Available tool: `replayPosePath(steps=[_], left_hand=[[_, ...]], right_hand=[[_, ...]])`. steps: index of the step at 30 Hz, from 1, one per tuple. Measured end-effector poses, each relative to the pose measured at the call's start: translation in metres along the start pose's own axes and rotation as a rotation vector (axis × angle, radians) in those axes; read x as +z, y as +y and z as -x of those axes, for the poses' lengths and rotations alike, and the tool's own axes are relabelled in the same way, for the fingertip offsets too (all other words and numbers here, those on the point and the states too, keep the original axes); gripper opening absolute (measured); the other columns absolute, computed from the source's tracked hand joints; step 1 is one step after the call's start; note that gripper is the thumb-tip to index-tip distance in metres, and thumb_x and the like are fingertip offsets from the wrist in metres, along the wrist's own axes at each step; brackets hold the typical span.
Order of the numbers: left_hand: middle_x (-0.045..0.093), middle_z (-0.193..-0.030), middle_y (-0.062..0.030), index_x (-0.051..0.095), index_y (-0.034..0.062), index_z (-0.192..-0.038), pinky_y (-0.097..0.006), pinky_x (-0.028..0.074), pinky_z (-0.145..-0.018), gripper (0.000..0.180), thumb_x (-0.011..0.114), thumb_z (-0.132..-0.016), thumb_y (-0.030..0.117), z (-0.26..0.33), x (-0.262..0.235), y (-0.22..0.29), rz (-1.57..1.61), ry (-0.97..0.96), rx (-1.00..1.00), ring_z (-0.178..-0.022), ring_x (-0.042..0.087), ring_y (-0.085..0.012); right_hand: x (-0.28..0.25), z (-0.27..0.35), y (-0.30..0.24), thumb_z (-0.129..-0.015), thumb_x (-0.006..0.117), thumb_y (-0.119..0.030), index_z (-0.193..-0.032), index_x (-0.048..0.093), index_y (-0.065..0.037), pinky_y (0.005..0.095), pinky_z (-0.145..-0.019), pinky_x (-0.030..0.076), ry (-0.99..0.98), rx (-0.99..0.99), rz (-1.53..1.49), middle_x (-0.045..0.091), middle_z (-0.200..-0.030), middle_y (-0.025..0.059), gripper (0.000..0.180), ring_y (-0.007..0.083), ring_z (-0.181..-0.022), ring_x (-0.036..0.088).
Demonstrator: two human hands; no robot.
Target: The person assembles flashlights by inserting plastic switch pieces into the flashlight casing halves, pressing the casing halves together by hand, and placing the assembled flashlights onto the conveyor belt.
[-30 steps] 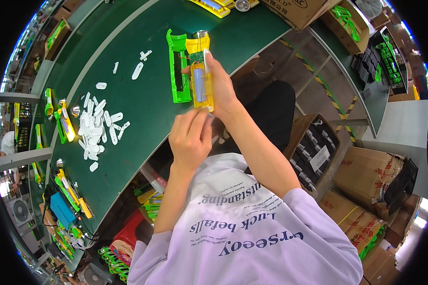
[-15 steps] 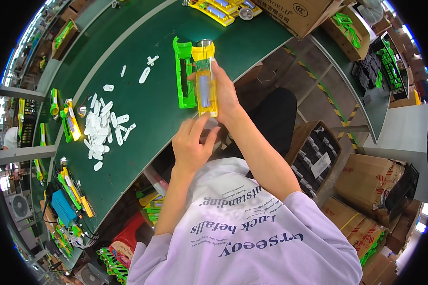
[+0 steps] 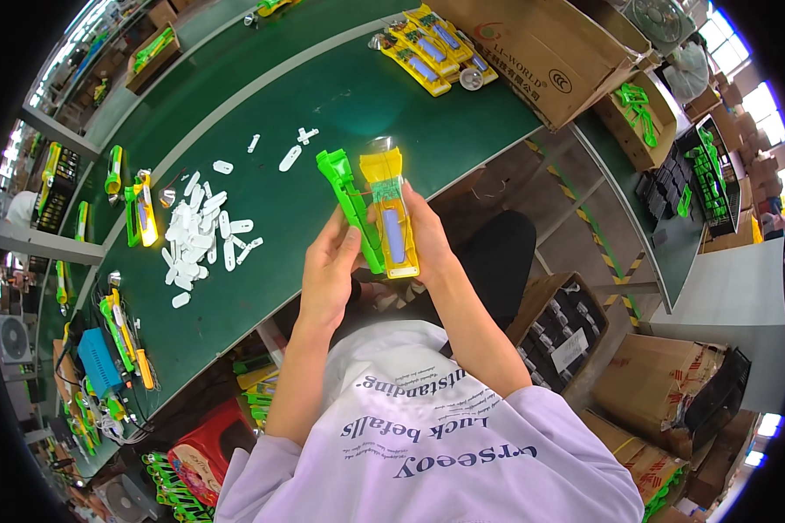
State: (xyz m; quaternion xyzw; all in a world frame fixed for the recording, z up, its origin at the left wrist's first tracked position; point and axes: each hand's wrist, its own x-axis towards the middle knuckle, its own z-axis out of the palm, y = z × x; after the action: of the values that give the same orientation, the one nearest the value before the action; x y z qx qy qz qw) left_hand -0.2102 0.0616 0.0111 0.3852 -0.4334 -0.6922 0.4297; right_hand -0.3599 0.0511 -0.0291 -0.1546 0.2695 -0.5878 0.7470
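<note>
My right hand is closed round a yellow flashlight housing half, its open side facing up. Inside it show a green circuit board and a lilac cylindrical battery; a round lamp reflector sits at its far end. My left hand grips a green housing half, thumb along its near part. The green half leans beside the yellow one, tilted; whether they touch is hard to tell. To the left on the green table lies a heap of small white plastic pieces.
Several yellow housings with batteries lie at the far edge, against a large cardboard box. Assembled-looking green and yellow flashlights and a blue box stand left. Right of my legs is a carton of black parts.
My left hand has moved up from the yellow housing's near end and taken hold of the green half, which is now tilted. Both halves appear nearer to me; the whole view has shifted.
</note>
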Motion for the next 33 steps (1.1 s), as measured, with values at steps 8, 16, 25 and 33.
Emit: replayPosePath(steps=[8, 16, 25, 33], left_hand=[[0.058, -0.131, -0.0114, 0.038, -0.0004, -0.146, -0.033, 0.049, -0.098, 0.051, 0.054, -0.099, 0.011, 0.004, -0.005, -0.009, -0.03, 0.016, 0.055, -0.117, 0.059, -0.0168], [0.057, -0.133, -0.0104, 0.038, 0.0002, -0.143, -0.036, 0.051, -0.096, 0.044, 0.047, -0.102, 0.012, 0.018, -0.014, 0.006, 0.29, -0.055, -0.167, -0.115, 0.059, -0.0181], [0.057, -0.13, -0.0115, 0.035, -0.0022, -0.146, -0.034, 0.047, -0.1, 0.048, 0.047, -0.102, 0.012, 0.024, -0.011, 0.015, 0.21, -0.043, -0.117, -0.117, 0.058, -0.0205], [0.055, -0.132, -0.0129, 0.032, -0.002, -0.146, -0.033, 0.044, -0.102, 0.052, 0.053, -0.099, 0.009, 0.023, 0.003, -0.001, -0.051, -0.003, 0.17, -0.119, 0.054, -0.0178]], right_hand=[[0.006, 0.007, -0.003, -0.103, 0.04, -0.044, -0.123, 0.056, -0.007, 0.0303, -0.07, 0.057, -0.002, -0.023, 0.055, 0.067, -0.092, 0.0077, 0.045, 0.0146, -0.077, 0.064], [0.003, 0.011, -0.008, -0.103, 0.041, -0.041, -0.126, 0.054, -0.006, 0.0277, -0.066, 0.055, -0.051, -0.051, 0.102, 0.07, -0.102, 0.012, 0.044, 0.0138, -0.076, 0.064], [0.018, 0.018, -0.019, -0.1, 0.053, -0.033, -0.123, 0.056, -0.004, 0.0223, -0.07, 0.051, -0.034, -0.168, 0.262, 0.07, -0.102, 0.0097, 0.038, 0.0101, -0.08, 0.062], [0.022, 0.016, -0.006, -0.097, 0.059, -0.03, -0.118, 0.058, -0.002, 0.0215, -0.067, 0.048, 0.059, -0.22, 0.229, 0.063, -0.093, 0.0038, 0.035, 0.006, -0.078, 0.056]])
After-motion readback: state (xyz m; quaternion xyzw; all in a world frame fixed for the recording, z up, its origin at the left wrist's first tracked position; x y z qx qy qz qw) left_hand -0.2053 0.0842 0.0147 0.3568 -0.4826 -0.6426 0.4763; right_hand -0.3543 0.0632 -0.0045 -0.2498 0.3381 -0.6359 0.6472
